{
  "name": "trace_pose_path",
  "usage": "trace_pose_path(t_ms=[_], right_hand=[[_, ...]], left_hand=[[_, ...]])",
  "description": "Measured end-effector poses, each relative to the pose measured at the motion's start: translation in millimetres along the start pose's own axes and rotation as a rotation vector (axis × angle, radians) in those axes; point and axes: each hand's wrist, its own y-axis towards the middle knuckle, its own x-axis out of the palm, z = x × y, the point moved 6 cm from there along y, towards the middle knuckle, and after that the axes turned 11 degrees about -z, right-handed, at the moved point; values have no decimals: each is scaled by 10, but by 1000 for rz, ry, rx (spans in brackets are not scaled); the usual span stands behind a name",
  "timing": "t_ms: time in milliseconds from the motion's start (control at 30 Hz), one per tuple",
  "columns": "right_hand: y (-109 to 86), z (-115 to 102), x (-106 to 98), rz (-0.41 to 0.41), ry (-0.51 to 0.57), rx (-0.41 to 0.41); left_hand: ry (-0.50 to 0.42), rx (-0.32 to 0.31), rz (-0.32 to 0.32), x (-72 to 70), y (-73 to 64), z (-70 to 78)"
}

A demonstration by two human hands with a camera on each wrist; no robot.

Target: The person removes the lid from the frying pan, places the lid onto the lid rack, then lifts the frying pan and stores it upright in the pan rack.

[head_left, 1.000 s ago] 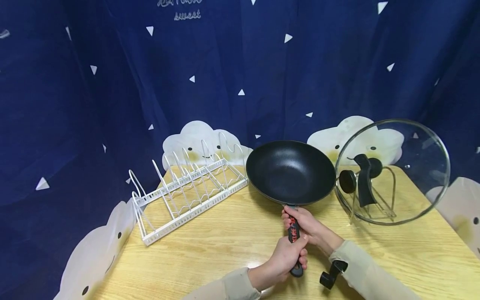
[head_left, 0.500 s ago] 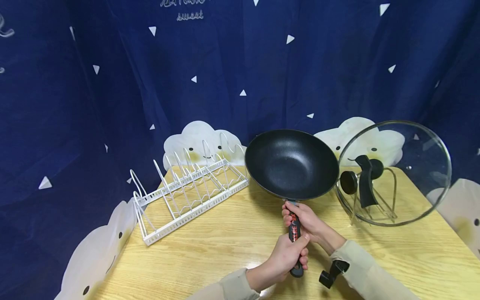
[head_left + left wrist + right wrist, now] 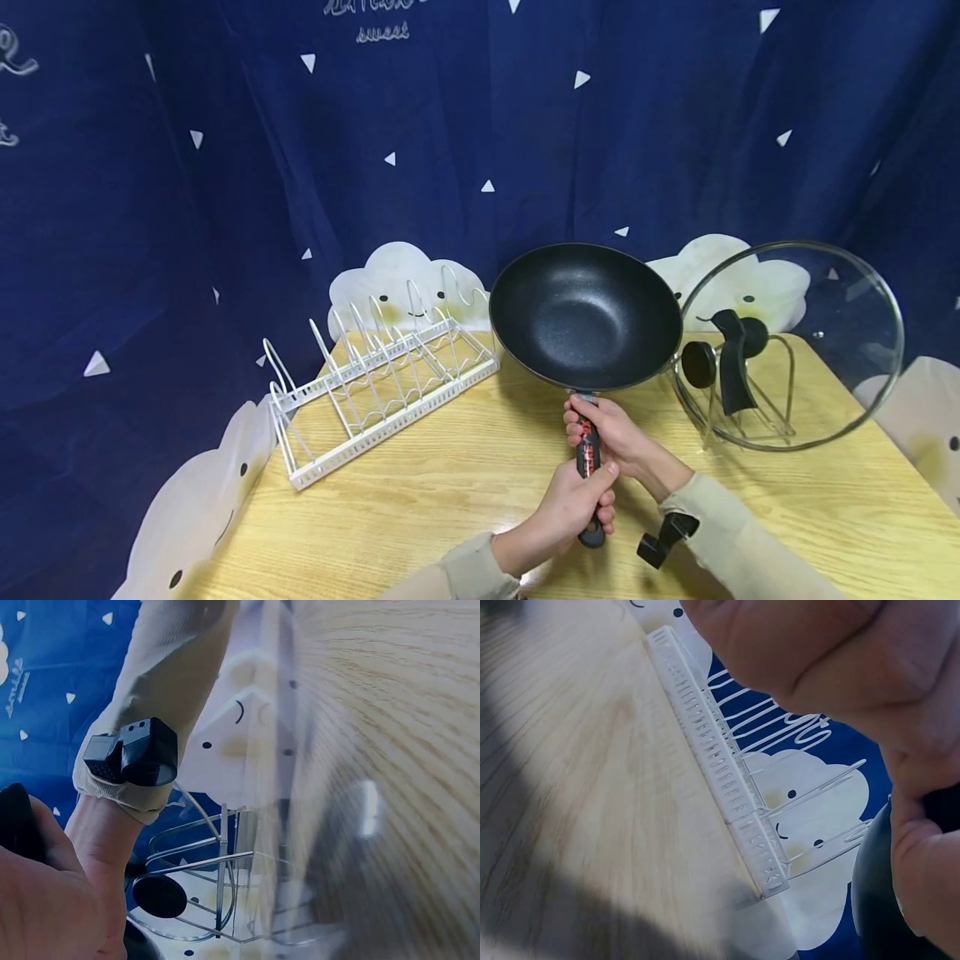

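Right of the rack, we are raising the pan higher, our left hand and right hand both gripping its handle; the lift seems to be advancing.

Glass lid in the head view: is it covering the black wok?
No, the glass lid stands on edge to the right of the black wok, whose inside lies uncovered.

The left grip and right grip are hiding parts of the pan handle; nearer, the sleeves are running out of view.
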Motion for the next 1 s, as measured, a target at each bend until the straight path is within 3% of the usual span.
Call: trace_pose_path(t_ms=[200,367,567,800,900,1000], right_hand=[[32,-66,23,17,-30,-4],[69,-123,85,-6,13,-13],[120,-177,189,-99,153,-30],[168,-215,312,-274,375,-26],[180,-243,339,-331,360,-42],[193,-281,344,-316,281,-80]], left_hand=[[-26,37,-25,-1,18,50],[-19,72,-48,-9,18,110],[-20,123,-76,-10,3,202],[-41,160,-147,-12,-15,305],[-43,151,-170,-18,-23,333],[-51,140,-177,-17,-22,363]])
